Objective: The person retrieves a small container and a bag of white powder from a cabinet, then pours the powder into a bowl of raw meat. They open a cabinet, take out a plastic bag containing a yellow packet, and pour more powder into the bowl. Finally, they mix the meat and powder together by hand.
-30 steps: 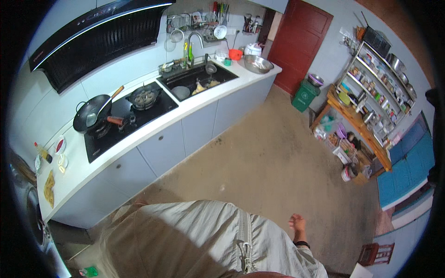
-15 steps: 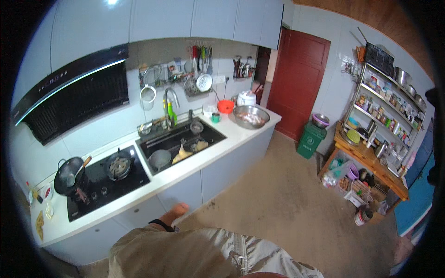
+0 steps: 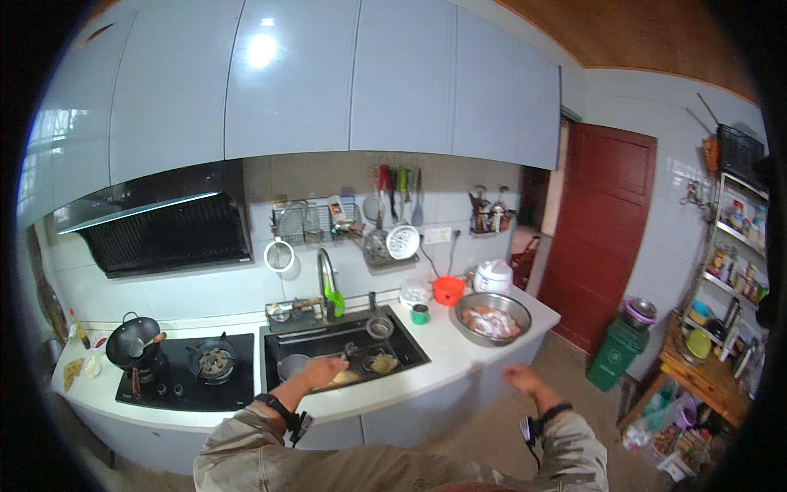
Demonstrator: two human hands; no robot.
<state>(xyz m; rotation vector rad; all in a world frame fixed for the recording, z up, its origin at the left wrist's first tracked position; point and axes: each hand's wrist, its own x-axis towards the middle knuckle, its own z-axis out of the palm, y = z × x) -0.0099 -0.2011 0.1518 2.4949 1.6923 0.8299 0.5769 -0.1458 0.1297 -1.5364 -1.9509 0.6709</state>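
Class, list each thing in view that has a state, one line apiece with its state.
Left hand, grip unclear
Right hand, grip unclear
Sink, uncovered, pale food inside
Wok, upright, ladle inside
Right burner, bare
Metal bowl, upright, pinkish food inside
Green bin, bowls on top
Wall cabinets, shut

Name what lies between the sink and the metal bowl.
In the head view, a green cup stands between the sink and the metal bowl; the counter in front is bare.
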